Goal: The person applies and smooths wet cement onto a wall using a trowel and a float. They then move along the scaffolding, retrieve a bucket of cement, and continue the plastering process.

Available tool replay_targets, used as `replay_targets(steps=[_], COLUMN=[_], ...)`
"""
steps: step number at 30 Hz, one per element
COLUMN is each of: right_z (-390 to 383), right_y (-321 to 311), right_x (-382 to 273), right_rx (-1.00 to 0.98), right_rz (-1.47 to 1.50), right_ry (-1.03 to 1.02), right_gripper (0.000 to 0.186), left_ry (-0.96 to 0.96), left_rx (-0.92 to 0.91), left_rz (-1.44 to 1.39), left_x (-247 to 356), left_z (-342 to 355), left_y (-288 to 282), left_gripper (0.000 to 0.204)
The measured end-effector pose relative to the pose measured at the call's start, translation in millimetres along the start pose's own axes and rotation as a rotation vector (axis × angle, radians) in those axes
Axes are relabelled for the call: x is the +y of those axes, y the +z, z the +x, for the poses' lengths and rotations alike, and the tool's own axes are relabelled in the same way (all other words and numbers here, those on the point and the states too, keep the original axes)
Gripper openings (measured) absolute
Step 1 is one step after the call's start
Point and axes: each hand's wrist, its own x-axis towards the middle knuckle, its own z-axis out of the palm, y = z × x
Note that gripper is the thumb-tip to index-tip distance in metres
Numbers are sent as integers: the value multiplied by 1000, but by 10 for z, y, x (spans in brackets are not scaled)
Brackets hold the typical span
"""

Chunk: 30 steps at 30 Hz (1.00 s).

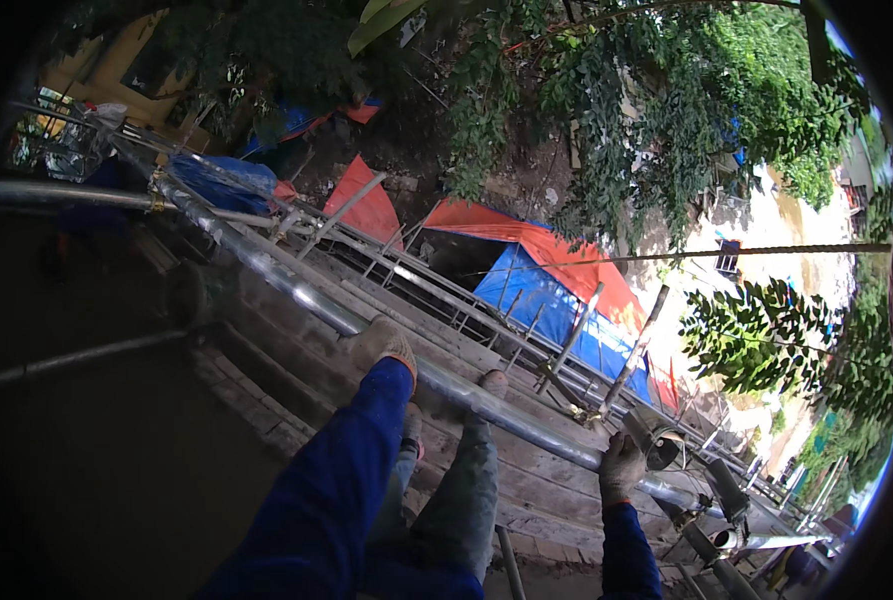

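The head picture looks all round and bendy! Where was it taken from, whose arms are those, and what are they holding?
There's no robot here, just a person wearing a camera on their head. It looks down through a very wide lens, which bends straight things. The blue sleeves belong to that person. Their left hand and right hand are both on a long metal pipe. Below it are grey boards; farther off you can see a blue tarp and green leaves.
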Motion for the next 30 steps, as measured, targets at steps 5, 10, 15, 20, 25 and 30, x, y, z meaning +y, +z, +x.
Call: replay_targets(steps=[5, 10, 15, 20, 25, 30], right_z=[-25, -32, -67, -86, -57, -65], right_y=[22, -27, -44, -98, -76, -94], right_x=[-59, -54, -9, -12, -197, 58], right_rx=[98, 106, 119, 124, 165, 185], right_rz=[17, 35, 18, 6, 99, 52], right_ry=[37, 16, 30, 46, -8, 3], right_gripper=[37, 37, 37, 36, 35, 36], left_ry=[88, 314, 154, 224, 487, 681], left_rx=[26, 16, 45, -23, 58, 120], left_rz=[113, 598, 229, 386, 904, 1112], left_x=[-50, -113, -36, -49, -212, -42], left_z=[-86, -89, -352, -525, 346, -421], left_y=[-55, -35, -247, -334, 270, -168], left_gripper=[34, 31, 30, 34, 41, 47])
